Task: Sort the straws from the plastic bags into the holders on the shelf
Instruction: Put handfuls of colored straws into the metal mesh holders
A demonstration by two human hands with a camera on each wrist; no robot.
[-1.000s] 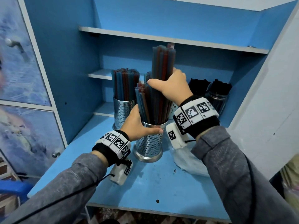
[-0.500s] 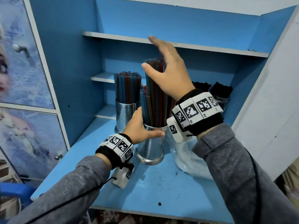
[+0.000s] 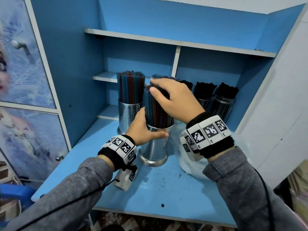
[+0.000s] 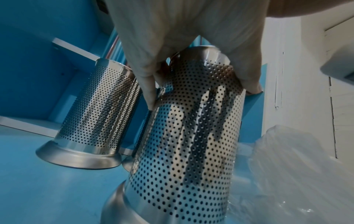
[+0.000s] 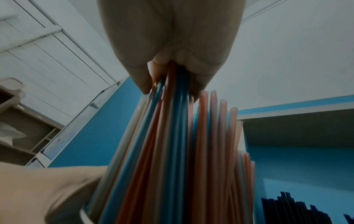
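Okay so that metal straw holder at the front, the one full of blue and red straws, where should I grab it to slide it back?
Grip the front holder around its perforated wall just under the rim, from its left, where the left hand already wraps it. The wall is round and bare there; the straws crowd the top, and the flared base looks too wide.

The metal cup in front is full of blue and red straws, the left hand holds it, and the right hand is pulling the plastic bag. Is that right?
Nearly. The left hand does hold the metal cup with the blue and red straws in it. But the right hand is not on the plastic bag; it rests on top of the straws, as the head view shows. The bag lies on the shelf beside the cup.
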